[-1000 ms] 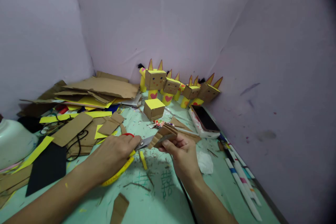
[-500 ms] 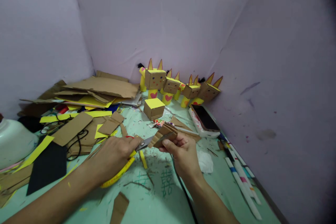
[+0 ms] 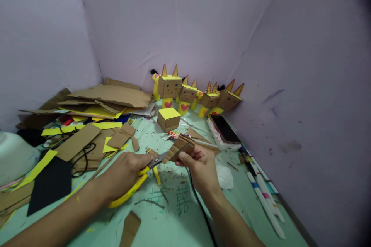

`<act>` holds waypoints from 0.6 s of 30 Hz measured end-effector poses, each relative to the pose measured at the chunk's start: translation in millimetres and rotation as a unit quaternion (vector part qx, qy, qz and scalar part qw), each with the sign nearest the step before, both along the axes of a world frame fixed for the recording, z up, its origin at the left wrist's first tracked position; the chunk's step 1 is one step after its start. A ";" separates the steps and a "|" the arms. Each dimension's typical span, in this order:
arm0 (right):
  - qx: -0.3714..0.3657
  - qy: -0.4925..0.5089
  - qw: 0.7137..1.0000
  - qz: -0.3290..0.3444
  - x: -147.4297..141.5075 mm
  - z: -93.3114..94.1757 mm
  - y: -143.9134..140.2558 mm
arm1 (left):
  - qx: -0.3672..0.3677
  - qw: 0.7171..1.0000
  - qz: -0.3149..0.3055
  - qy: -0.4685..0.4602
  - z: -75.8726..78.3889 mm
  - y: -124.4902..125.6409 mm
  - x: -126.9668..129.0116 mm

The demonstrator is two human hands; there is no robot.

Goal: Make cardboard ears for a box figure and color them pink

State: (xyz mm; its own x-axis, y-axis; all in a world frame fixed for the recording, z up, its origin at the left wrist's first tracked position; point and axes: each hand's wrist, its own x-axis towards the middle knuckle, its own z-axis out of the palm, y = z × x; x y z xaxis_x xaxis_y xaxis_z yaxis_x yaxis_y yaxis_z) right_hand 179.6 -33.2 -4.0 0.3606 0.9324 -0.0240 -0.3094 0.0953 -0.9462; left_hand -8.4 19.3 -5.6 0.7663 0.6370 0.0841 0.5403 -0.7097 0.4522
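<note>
My left hand [image 3: 131, 168] grips yellow-handled scissors [image 3: 129, 193], their metal blades reaching right to a small folded piece of cardboard [image 3: 177, 150]. That piece is pinched between the thumb and fingers of my right hand [image 3: 201, 164], just above the table. The blades meet its left part; how deep the cut runs I cannot make out. Beyond my hands sits a cardboard box with a yellow top [image 3: 169, 119]. A pointed cardboard scrap [image 3: 130, 228] lies near the front edge.
Several cardboard figures with horns [image 3: 169, 87] stand by the back wall. Stacked cardboard sheets [image 3: 110, 95] and black paper [image 3: 50, 185] lie left. On the right are a phone [image 3: 224, 128] and white markers [image 3: 265, 204]. A black cable [image 3: 201, 206] runs forward below my right hand.
The scissor blades have closed somewhat, and the red part by my left hand no longer shows. My right hand keeps hold of the cardboard in nearly the same spot. The view has shifted slightly.
</note>
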 end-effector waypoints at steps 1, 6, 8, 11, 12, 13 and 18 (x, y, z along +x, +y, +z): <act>-0.003 0.001 1.000 0.002 0.4 -0.2 0.2 | -0.005 1.000 0.001 0.002 1.2 -0.6 0.5; -0.007 0.002 1.000 0.008 3.8 -1.9 1.2 | -0.034 0.999 0.007 -0.022 2.1 -1.5 4.7; -0.012 0.004 1.000 0.010 6.1 -2.4 1.6 | -0.064 0.997 -0.005 -0.036 0.9 0.3 6.2; -0.023 -0.017 0.999 0.026 9.9 -2.9 2.1 | -0.133 0.988 -0.045 -0.070 1.2 4.1 5.7; -0.025 -0.026 0.999 0.032 10.9 -3.1 2.2 | -0.170 0.980 -0.063 -0.078 2.6 5.0 4.7; -0.025 -0.033 0.998 0.039 11.7 -3.3 2.4 | -0.214 0.970 -0.079 -0.080 4.7 5.4 3.4; -0.029 -0.050 0.997 0.044 14.3 -0.9 3.8 | -0.273 0.956 -0.103 -0.027 18.0 4.5 -5.8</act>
State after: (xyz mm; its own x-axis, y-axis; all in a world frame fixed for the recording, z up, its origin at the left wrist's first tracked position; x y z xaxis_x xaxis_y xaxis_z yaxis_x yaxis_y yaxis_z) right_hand 193.9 -29.5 -4.8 0.2804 0.9587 -0.0473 -0.2175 0.0154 -0.9759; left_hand -14.2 23.8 12.4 0.8844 0.4328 -0.1747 0.3798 -0.4498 0.8084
